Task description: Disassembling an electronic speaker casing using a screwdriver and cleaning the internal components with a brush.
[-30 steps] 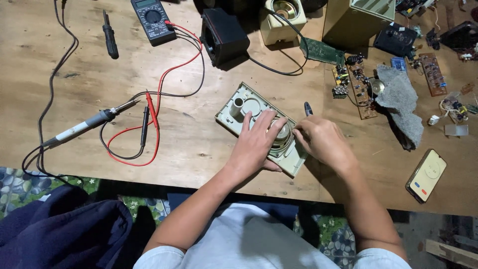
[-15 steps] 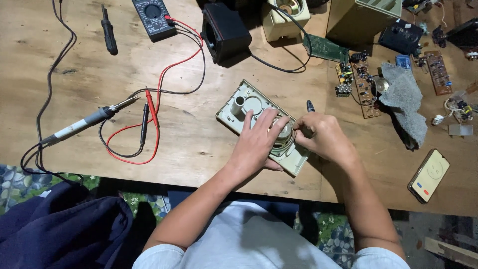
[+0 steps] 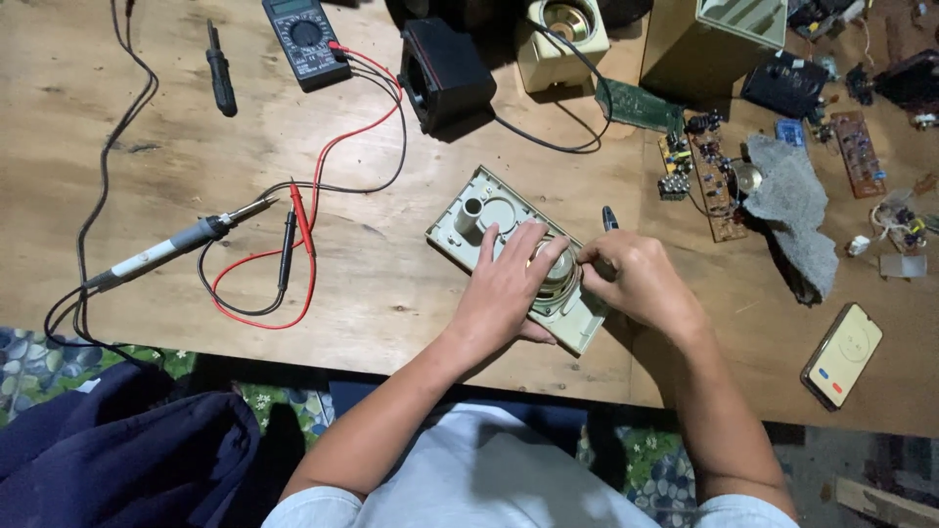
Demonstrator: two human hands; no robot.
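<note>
Nothing much has moved: the left hand [image 3: 509,284] still presses flat on the speaker [image 3: 558,269] in its plastic panel [image 3: 469,220], while the right hand [image 3: 636,279] keeps pinching a small tool [image 3: 609,217].

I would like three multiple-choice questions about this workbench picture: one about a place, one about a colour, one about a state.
1. Where does the phone lie?
A. beside the multimeter
B. on the right near the table's front edge
C. on the grey cloth

2. What colours are the two probe leads?
A. red and black
B. blue and yellow
C. green and white

3. How is the beige panel with the round speaker kept?
A. lifted in the air
B. flat on the table under both hands
C. standing upright alone

Answers: 1 B, it lies by the front edge on the right, apart from the cloth. 2 A, one red and one black run from the multimeter. 3 B, the left hand presses on it and the right hand touches the speaker's edge.
</note>
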